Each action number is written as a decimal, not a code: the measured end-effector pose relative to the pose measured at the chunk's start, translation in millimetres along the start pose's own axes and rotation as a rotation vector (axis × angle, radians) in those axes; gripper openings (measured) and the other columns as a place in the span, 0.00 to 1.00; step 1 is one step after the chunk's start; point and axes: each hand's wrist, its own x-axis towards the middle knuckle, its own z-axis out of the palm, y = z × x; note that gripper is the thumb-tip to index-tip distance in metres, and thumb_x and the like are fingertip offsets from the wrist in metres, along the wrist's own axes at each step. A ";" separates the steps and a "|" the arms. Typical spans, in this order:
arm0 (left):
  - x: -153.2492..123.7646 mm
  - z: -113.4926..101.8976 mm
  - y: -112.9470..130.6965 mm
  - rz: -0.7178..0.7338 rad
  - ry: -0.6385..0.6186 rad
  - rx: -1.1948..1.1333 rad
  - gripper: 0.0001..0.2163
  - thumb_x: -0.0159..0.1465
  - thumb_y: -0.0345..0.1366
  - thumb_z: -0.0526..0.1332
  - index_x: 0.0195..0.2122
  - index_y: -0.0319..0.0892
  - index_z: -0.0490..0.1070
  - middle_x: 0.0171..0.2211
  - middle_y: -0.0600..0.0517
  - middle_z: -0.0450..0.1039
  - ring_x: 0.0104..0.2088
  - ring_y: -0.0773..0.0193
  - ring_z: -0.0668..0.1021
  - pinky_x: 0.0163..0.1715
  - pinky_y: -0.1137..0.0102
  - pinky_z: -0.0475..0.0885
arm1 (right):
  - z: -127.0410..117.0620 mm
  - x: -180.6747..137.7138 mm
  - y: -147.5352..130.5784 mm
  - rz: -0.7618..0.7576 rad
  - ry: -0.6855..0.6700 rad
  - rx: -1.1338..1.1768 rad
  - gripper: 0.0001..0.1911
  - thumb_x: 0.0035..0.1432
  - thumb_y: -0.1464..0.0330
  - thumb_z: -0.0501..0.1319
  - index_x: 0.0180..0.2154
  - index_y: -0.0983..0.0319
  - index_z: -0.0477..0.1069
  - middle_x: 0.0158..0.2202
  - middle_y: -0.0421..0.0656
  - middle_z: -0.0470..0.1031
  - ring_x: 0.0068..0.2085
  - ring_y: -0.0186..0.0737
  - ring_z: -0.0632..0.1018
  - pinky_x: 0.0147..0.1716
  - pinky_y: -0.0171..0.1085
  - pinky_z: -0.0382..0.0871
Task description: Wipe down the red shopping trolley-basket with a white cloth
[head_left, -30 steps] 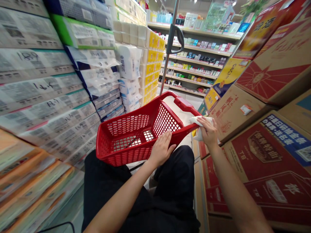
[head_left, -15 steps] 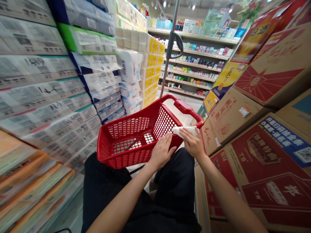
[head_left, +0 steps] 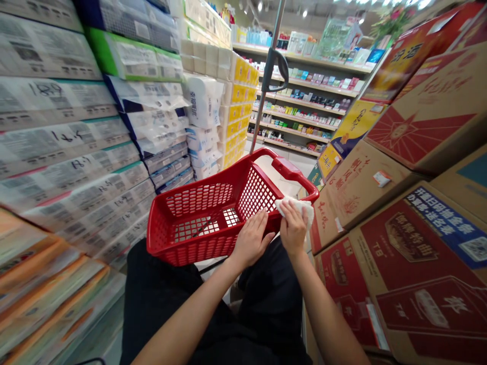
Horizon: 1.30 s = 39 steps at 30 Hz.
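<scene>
A red plastic shopping basket rests tilted on my lap in a shop aisle, and it looks bare inside. My left hand grips the basket's near right rim, fingers curled over the edge. Just to its right, my right hand presses a white cloth against the same rim, below the red handle. A metal telescopic pull rod with a black grip rises from the basket's far end.
Stacked tissue and paper packs wall the left side. Red and brown cardboard boxes are piled close on the right. Shelves of small goods stand at the aisle's far end. My black trousers fill the foreground.
My right hand slid the white cloth along the basket's rim toward me, from near the handle to beside my left hand. The left hand stayed on the rim.
</scene>
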 end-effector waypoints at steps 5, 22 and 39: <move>0.5 0.5 -0.5 0.009 -0.002 -0.002 0.29 0.71 0.49 0.44 0.67 0.35 0.49 0.68 0.41 0.51 0.69 0.57 0.55 0.66 0.57 0.54 | -7.3 -9.9 -13.3 -0.179 -0.165 0.006 0.26 0.62 0.75 0.50 0.61 0.56 0.63 0.60 0.42 0.70 0.63 0.41 0.68 0.67 0.49 0.44; -0.4 2.1 -0.6 0.005 0.018 -0.018 0.29 0.71 0.49 0.43 0.68 0.37 0.49 0.68 0.41 0.53 0.68 0.57 0.56 0.65 0.56 0.56 | -4.4 2.3 -9.4 -0.011 -0.048 0.032 0.25 0.61 0.74 0.49 0.56 0.53 0.69 0.54 0.42 0.76 0.59 0.46 0.72 0.66 0.57 0.41; 0.8 -2.2 1.1 -0.012 -0.001 0.006 0.28 0.71 0.49 0.43 0.67 0.37 0.50 0.67 0.42 0.54 0.68 0.58 0.57 0.65 0.57 0.57 | -42.1 79.4 115.4 -0.178 -0.210 0.062 0.14 0.57 0.69 0.51 0.35 0.57 0.76 0.39 0.39 0.80 0.45 0.42 0.78 0.63 0.49 0.48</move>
